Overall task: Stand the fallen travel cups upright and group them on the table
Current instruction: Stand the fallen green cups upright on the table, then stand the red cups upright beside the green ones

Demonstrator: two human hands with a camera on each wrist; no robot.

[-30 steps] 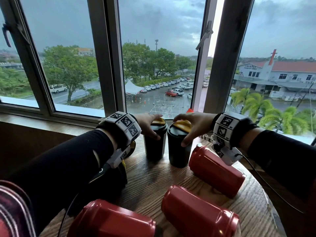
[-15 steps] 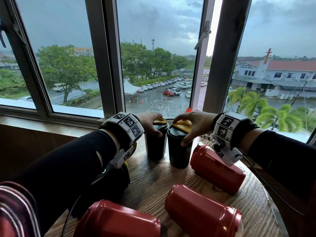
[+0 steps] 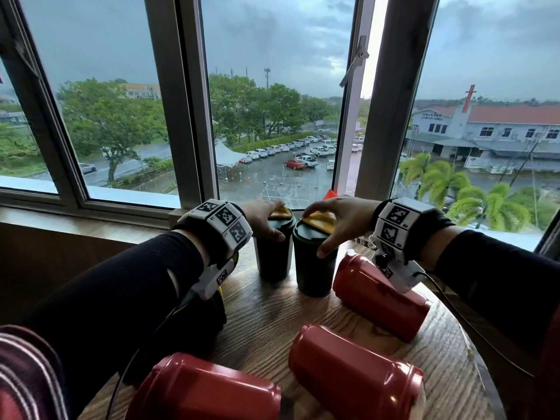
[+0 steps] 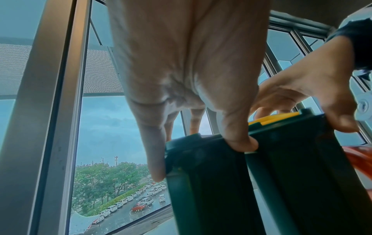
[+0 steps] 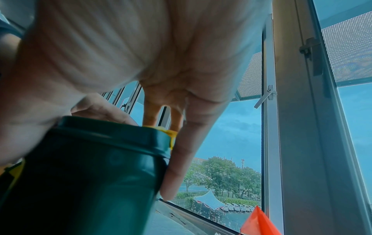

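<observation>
Gripping from above: left hand [image 3: 263, 214] fingers [image 4: 239, 139] curl round the left green cup's [image 3: 273, 253] lid; right hand [image 3: 339, 219] fingers curl round the right green cup's [image 3: 313, 262] lid. Green cups: two, upright, side by side. Red cups: three, fallen — [image 3: 380, 297], [image 3: 354, 369], [image 3: 206, 389] — on the surface [image 3: 260, 316].

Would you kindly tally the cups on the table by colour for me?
Dark green cups, upright by the window: 2
Red cups, lying on their sides: 3
Total: 5
</observation>
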